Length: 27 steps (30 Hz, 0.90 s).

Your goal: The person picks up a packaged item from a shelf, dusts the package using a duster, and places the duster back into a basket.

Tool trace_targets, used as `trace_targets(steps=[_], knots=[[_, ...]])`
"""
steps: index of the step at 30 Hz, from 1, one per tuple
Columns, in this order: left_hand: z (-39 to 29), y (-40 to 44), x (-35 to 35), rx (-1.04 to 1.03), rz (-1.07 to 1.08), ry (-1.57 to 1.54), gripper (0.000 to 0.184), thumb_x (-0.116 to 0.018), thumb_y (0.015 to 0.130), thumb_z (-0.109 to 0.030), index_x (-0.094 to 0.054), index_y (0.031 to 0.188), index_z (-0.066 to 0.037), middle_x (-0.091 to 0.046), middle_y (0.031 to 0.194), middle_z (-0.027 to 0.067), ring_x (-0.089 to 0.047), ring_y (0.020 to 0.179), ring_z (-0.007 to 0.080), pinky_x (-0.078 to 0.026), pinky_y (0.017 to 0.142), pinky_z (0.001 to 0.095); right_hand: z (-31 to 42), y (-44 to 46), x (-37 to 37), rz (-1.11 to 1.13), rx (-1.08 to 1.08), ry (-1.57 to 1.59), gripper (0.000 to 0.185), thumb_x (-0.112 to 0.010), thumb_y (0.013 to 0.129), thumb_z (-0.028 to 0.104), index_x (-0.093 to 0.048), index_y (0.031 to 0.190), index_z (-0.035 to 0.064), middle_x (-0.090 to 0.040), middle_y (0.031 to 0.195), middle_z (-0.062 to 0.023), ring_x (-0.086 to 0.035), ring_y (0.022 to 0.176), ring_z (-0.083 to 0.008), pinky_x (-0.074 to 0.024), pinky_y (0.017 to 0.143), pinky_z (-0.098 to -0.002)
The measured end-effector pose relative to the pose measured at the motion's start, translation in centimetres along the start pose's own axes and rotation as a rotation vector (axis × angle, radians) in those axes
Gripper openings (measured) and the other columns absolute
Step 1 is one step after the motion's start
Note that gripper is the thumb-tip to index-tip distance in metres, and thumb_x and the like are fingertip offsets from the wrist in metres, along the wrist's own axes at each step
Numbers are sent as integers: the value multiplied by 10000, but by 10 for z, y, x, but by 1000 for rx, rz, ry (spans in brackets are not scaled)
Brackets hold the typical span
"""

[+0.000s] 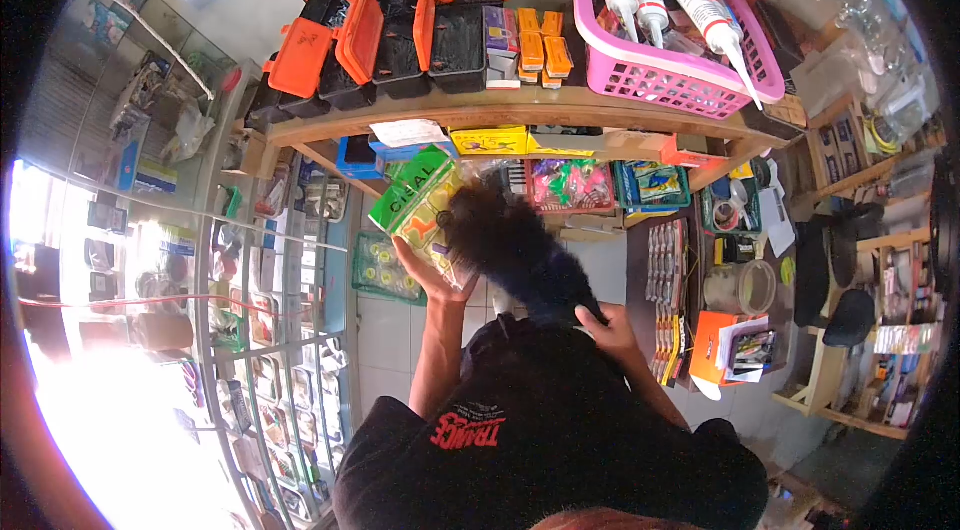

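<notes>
My left hand [438,275] is closed on the lower side of a clear plastic packet [432,220]. The packet has a green printed header and yellow and orange pieces showing inside. A black fluffy duster [505,240] lies across the packet's right part and hides some of it. The duster's near end runs to my right hand [607,328], whose fingers are wrapped round it; the handle itself is mostly hidden. Both hands are in front of my black shirt, below the wooden shelf.
Black boxes with orange lids [360,40] stand on the wooden shelf [520,112], beside a pink basket [650,80] of sealant tubes. Below are a green tray [372,292] and bins of small packets. A glass display case [235,260] runs along the left. An orange box [712,350] sits at right.
</notes>
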<state>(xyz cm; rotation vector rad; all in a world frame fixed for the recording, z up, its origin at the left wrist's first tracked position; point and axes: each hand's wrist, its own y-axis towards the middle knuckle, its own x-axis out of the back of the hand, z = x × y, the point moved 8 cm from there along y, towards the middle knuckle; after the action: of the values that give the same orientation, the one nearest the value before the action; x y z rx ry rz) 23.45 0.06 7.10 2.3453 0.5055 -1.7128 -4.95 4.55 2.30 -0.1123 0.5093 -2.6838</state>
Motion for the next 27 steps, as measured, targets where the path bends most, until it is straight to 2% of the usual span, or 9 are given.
trace_targets(steps=[3,6,8,10,12,14,19,23,27], knots=[[0,-3,11,24,60,-29,799,-462,883,-662,-414,1425,-78,-499,1391,159,-510,1233,364,-423,1037,523,-11,5,0,46,-39,-96,379,-645,952,297,-622,774,-37,-535,665,40,-444,661,-68,-409,603,-280],[-4,-11,9,-32,-124,169,774,-482,886,-637,-423,1418,-78,-516,1374,156,-528,1214,354,-442,1015,520,22,3,-3,12,86,-154,413,-647,948,310,-586,737,-40,-507,649,42,-428,651,-60,-387,580,-274],[6,-7,35,79,132,-194,728,-490,895,-593,-438,1405,-77,-525,1363,154,-526,1218,356,-438,1022,516,39,6,-1,9,56,-156,423,-642,951,317,-575,735,-41,-493,643,49,-423,648,-59,-372,566,-276],[6,-12,21,72,175,-129,672,-406,945,-586,-459,1394,-89,-550,1343,123,-561,1175,327,-477,978,493,43,7,-2,40,52,-194,430,-638,954,322,-570,727,-37,-478,636,56,-415,641,-58,-356,551,-279],[1,-18,28,33,-95,142,703,-505,900,-570,-455,1386,-65,-554,1316,150,-555,1171,332,-465,983,502,44,9,-3,97,82,-261,433,-633,956,323,-569,712,-29,-464,627,62,-405,631,-56,-339,536,-282],[5,-12,53,45,122,-15,711,-529,888,-551,-448,1394,-58,-551,1330,151,-567,1164,353,-478,972,518,47,17,-4,44,41,-114,431,-634,956,326,-569,689,-6,-459,620,65,-395,620,-52,-325,530,-276],[6,-25,44,97,-99,85,707,-533,878,-539,-451,1376,-45,-573,1259,171,-598,1097,341,-503,939,516,51,19,-20,149,33,-161,442,-639,952,360,-533,643,63,-436,599,84,-386,575,-43,-305,514,-251],[4,-26,41,73,89,124,707,-508,878,-517,-429,1408,-55,-537,1344,178,-565,1175,365,-479,976,540,46,23,-19,77,-75,-62,436,-641,949,362,-534,637,77,-449,579,77,-402,534,-44,-306,485,-250],[1,-31,50,83,-145,160,745,-478,897,-555,-398,1428,-39,-530,1347,189,-572,1160,354,-472,984,533,62,17,-30,99,-37,-121,462,-639,946,382,-498,608,101,-441,553,71,-403,495,-44,-297,452,-252]])
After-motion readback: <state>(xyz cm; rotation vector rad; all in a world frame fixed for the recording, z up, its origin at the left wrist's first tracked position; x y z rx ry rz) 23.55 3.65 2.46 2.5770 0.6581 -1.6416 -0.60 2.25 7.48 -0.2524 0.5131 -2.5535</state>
